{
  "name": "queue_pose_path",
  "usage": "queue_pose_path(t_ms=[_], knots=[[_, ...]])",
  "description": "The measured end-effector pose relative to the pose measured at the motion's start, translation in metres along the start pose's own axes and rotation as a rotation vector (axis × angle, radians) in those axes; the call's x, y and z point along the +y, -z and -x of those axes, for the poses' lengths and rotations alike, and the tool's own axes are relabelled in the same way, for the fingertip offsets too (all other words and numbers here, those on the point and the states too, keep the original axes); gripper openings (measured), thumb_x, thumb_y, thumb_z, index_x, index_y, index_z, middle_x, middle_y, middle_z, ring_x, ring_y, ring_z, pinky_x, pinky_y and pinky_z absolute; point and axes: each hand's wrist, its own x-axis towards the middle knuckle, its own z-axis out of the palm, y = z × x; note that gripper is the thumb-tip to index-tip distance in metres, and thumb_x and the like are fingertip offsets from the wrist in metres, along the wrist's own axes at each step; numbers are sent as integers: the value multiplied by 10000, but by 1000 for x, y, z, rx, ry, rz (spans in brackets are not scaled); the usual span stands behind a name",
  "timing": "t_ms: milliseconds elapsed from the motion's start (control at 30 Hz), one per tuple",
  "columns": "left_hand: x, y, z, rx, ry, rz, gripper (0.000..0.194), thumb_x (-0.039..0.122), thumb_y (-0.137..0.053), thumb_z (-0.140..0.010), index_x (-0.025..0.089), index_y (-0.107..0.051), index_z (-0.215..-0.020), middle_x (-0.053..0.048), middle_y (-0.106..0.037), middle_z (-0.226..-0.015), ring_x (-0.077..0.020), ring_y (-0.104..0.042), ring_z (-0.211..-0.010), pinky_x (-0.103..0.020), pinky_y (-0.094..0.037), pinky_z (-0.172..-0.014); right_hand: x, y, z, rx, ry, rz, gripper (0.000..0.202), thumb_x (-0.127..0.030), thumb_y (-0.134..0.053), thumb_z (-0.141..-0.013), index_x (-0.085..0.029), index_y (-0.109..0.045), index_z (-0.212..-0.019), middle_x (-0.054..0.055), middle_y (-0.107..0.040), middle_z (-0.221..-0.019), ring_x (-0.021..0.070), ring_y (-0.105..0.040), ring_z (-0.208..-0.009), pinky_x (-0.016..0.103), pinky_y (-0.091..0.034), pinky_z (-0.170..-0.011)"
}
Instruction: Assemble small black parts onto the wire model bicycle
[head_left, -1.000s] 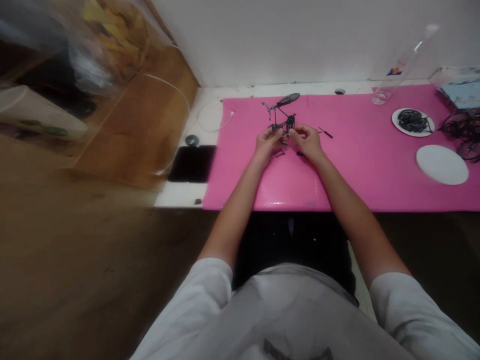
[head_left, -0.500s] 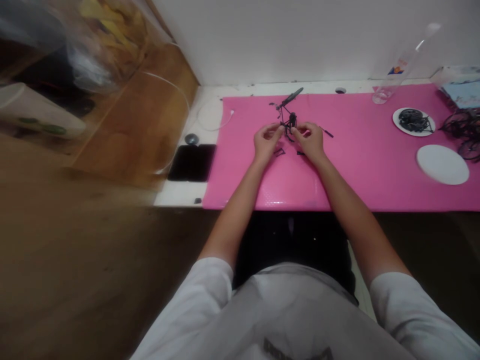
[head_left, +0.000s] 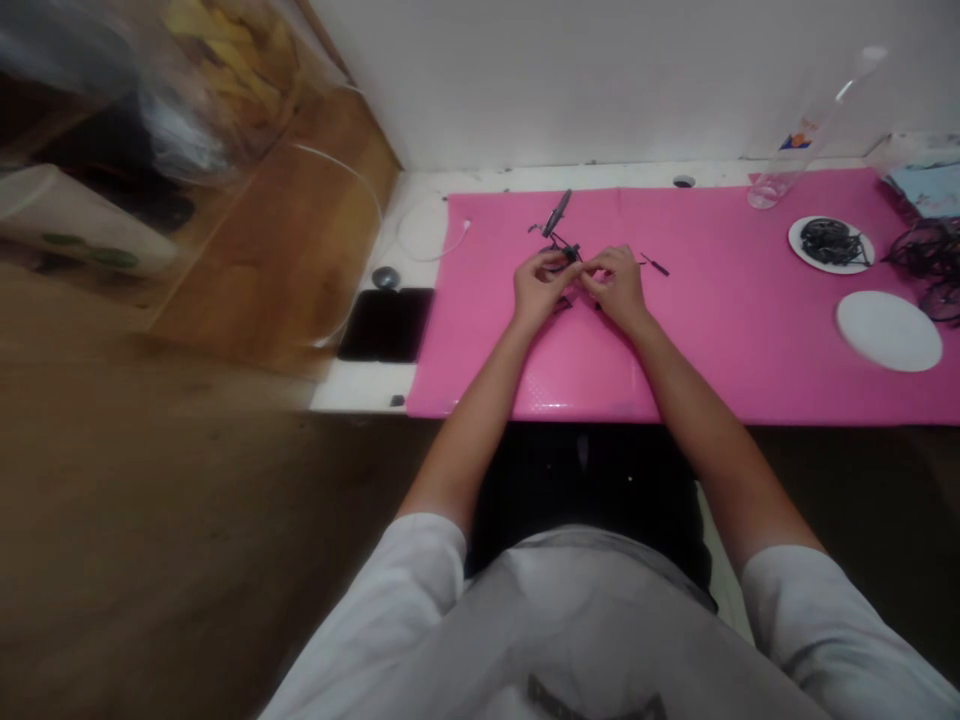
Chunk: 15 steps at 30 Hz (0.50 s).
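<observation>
A small black model bicycle [head_left: 556,217], only partly visible, is held above the pink mat [head_left: 720,330]. My left hand [head_left: 537,287] grips it at its rear end, fingers closed. Beside it my right hand [head_left: 616,286] is pinched at the same end, its fingertips meeting those of the left. What lies between the right fingertips is hidden. Under the hands a small black part [head_left: 562,304] rests on the mat, half covered. A thin black screwdriver [head_left: 655,264] lies just right of my right hand.
On the right are a white plate of black parts [head_left: 831,245], a white round lid or plate [head_left: 889,331], dark wheeled models [head_left: 934,260] and a clear bottle [head_left: 784,165]. Left of the mat lie a black phone-like slab [head_left: 386,325], a small round metal object [head_left: 385,278] and a white cable [head_left: 431,258].
The model bicycle has turned and tipped to the left, its front wheel now lower and further left. My hands have drawn together, and the fingertips now meet.
</observation>
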Motion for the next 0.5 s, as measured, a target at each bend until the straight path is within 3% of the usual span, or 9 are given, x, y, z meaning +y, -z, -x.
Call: queue_pose_path(t_ms=[167, 333, 500], knots=[[-2, 0, 0, -7, 21, -16, 793, 900, -1027, -659, 218, -906, -1045, -105, -860, -1017, -134, -634, -627, -328, -499, -609, -2, 0, 0, -44, -10, -11, 263, -448, -954, -949, -302, -808, -787, 48, -775, -897, 323, -698, -1034, 719, -476, -1341], [-1, 2, -1, -27, 32, 8, 830, 946, -997, -663, 220, -880, -1047, -90, -846, -981, -155, -678, -654, -343, -531, -634, 0, -1, -1, -75, 8, -19, 254, -449, -932, -983, -298, -811, -817, 52, -783, -915, 316, -694, -1029, 709, -451, -1369], [3, 3, -2, 53, 85, 57, 766, 887, -1053, -633, 242, -893, -1014, -69, -852, -898, -185, -746, -742, -336, -607, -693, 3, -1, -1, -65, 12, -25, 317, -614, -843, -1046, -305, -852, -977, 81, -820, -1033, 340, -690, -1126, 686, -509, -1321]])
